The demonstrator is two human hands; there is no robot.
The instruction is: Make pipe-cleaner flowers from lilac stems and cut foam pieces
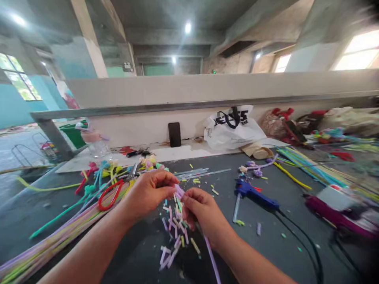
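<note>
Between my two hands is a lilac pipe cleaner [211, 256], bunched or folded at its upper end. My left hand [149, 193] pinches that upper end between thumb and fingers. My right hand [203, 215] is closed around the stem just below, and the rest of it hangs toward the table's near edge. Short cut pipe cleaner pieces [174, 252] in lilac, yellow and green lie scattered under my hands. Beside my left forearm, red-handled scissors [111, 195] rest on a bundle of long pipe cleaners [59, 246]. My fingers partly hide the bunched end.
Right of my hands lies a blue hot glue gun [257, 193] with a black cord. Clear glue sticks [204, 173] lie beyond my hands. A black phone [174, 134] leans on the back panel beside a white bag [231, 130]. More pipe cleaners [314, 163] and a purple object [340, 211] are at right.
</note>
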